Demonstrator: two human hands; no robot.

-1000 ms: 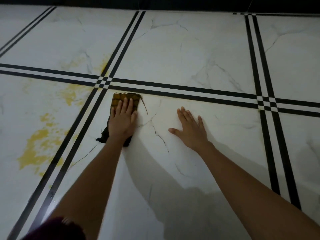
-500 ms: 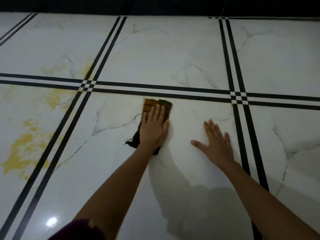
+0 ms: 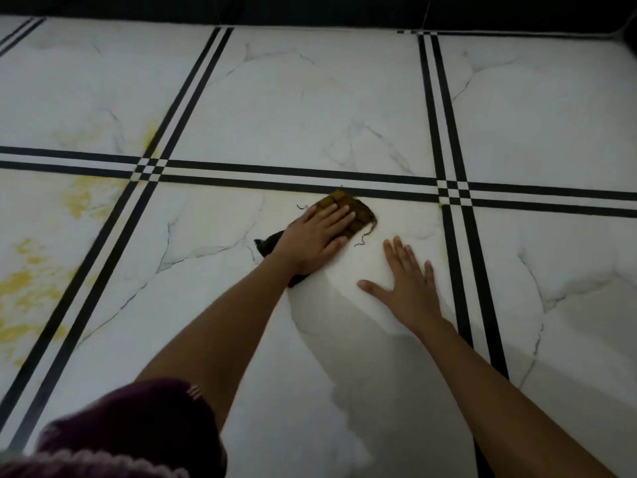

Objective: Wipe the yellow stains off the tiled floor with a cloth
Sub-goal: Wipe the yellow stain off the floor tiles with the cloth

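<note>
My left hand [image 3: 315,234] lies flat on a brown checked cloth [image 3: 355,208], pressing it onto the white marble-patterned tile just below the horizontal black double stripe [image 3: 275,182]. The cloth's dark end [image 3: 267,244] sticks out beside my wrist. My right hand [image 3: 406,284] rests flat on the same tile to the right, fingers spread, holding nothing. Yellow stains cover the tile at the left: a large patch [image 3: 24,288], a smaller one [image 3: 86,198], and a faint streak [image 3: 150,134] on the tile above.
Black double stripes [image 3: 448,201] divide the floor into large tiles. A dark wall base [image 3: 310,8] runs along the far edge. My maroon sleeve [image 3: 131,432] fills the bottom left. My arms cast a shadow [image 3: 379,374] on the tile between them.
My left hand has slid the cloth to the right along the stripe, away from the yellow stains, and turned it slightly. My right hand has stayed flat on the tile.
</note>
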